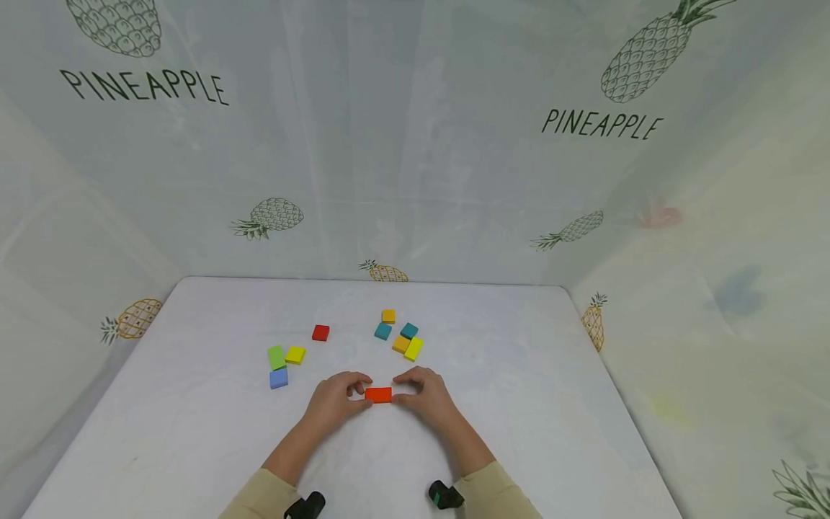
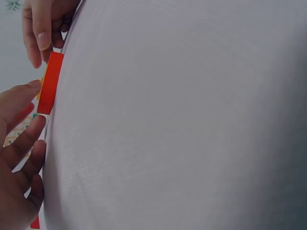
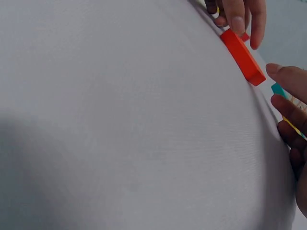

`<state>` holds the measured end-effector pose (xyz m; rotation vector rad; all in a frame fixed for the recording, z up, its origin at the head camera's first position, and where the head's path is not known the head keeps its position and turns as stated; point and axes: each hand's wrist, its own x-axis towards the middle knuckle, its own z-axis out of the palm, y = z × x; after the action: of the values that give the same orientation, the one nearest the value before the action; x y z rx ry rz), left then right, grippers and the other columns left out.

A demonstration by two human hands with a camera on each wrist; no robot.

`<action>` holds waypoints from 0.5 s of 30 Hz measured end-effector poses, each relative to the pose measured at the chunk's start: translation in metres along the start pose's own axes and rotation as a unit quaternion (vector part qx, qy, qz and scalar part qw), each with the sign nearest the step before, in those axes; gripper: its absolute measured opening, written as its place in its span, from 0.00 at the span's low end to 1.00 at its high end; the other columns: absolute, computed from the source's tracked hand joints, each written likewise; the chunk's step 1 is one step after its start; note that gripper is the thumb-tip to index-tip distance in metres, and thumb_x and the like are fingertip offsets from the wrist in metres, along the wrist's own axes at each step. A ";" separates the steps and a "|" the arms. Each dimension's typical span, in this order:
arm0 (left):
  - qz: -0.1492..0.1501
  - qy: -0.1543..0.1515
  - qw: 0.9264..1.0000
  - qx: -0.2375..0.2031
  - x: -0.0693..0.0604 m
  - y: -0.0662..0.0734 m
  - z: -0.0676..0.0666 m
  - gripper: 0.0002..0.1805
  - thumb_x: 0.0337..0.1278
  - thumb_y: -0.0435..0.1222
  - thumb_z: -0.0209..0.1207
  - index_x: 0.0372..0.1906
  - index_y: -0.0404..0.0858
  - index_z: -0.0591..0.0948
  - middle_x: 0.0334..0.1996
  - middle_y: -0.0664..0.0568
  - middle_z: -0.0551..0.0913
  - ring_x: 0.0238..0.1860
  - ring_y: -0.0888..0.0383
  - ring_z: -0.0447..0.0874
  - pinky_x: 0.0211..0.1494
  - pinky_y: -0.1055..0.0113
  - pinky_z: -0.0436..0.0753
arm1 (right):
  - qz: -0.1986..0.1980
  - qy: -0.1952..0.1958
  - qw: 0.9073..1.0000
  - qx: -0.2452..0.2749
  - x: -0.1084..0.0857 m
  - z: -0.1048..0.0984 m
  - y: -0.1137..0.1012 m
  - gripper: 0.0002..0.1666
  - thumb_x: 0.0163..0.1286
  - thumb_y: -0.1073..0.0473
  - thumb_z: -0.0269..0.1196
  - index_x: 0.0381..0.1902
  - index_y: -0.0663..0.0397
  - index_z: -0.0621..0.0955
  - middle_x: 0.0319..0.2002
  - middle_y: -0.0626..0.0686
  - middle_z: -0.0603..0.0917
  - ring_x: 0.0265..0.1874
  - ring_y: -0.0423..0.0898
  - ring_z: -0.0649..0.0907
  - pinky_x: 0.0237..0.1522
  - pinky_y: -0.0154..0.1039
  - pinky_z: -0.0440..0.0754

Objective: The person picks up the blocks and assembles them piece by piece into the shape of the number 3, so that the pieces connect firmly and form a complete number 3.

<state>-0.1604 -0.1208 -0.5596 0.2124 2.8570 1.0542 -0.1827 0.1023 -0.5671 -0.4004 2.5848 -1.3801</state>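
An orange-red rectangular block (image 1: 379, 395) lies crosswise on the white table between the two hands. My left hand (image 1: 338, 396) is at its left end, the thumb tip by the block and the other fingers bent loosely above. At the opposite end is my right hand (image 1: 424, 396), thumb and index finger spread apart. In the right wrist view a small gap separates the right fingertips (image 3: 274, 68) from the block (image 3: 243, 58). The left wrist view shows the left hand (image 2: 19, 148) beside the block's near end; neither hand visibly pinches it.
Farther back, a red block (image 1: 320, 333) lies alone. Green (image 1: 277, 357), yellow (image 1: 295, 355) and blue (image 1: 279, 378) blocks cluster at left. Behind the hands are teal (image 1: 382, 331), orange (image 1: 387, 316) and yellow (image 1: 413, 349) blocks. A pineapple-print curtain (image 1: 415, 144) surrounds the table (image 1: 551, 404).
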 end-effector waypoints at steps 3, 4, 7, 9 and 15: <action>-0.006 -0.007 1.000 -0.014 0.002 -0.002 -0.002 0.18 0.48 0.41 0.73 0.47 0.49 0.84 0.28 0.63 0.75 0.33 0.59 0.71 0.34 0.68 0.75 | 0.014 0.000 1.000 0.011 0.003 -0.004 -0.004 0.15 0.60 0.52 0.72 0.46 0.41 0.86 0.43 0.39 0.81 0.45 0.44 0.76 0.50 0.43 0.76; -0.007 -0.007 1.000 -0.017 0.003 -0.002 -0.003 0.18 0.48 0.40 0.73 0.47 0.49 0.83 0.29 0.63 0.75 0.33 0.59 0.71 0.34 0.68 0.75 | 0.013 0.001 1.000 0.012 0.005 -0.006 -0.006 0.15 0.60 0.53 0.72 0.46 0.43 0.86 0.42 0.40 0.81 0.43 0.44 0.76 0.48 0.42 0.77; -0.011 -0.011 0.999 -0.028 0.007 -0.003 -0.006 0.19 0.48 0.40 0.73 0.48 0.49 0.83 0.29 0.63 0.76 0.34 0.59 0.72 0.35 0.68 0.76 | 0.006 0.005 1.000 -0.002 0.010 -0.012 -0.010 0.15 0.60 0.54 0.72 0.45 0.45 0.86 0.41 0.42 0.81 0.40 0.44 0.76 0.44 0.39 0.77; -0.013 -0.015 0.999 -0.033 0.009 -0.003 -0.008 0.19 0.49 0.40 0.72 0.49 0.49 0.83 0.30 0.62 0.76 0.34 0.59 0.72 0.35 0.68 0.77 | 0.003 0.009 1.000 -0.011 0.014 -0.016 -0.012 0.14 0.60 0.55 0.72 0.45 0.46 0.86 0.41 0.42 0.81 0.40 0.44 0.75 0.43 0.38 0.76; -0.010 -0.021 0.999 -0.031 0.017 0.000 -0.015 0.19 0.51 0.41 0.71 0.49 0.49 0.83 0.31 0.62 0.76 0.34 0.59 0.72 0.35 0.67 0.76 | 0.000 0.023 0.999 -0.030 0.030 -0.025 -0.013 0.14 0.60 0.56 0.73 0.44 0.49 0.86 0.41 0.46 0.81 0.40 0.46 0.75 0.43 0.40 0.76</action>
<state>-0.1788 -0.1282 -0.5489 0.2001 2.7782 1.1196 -0.2159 0.1055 -0.5440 -0.3816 2.6675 -1.3305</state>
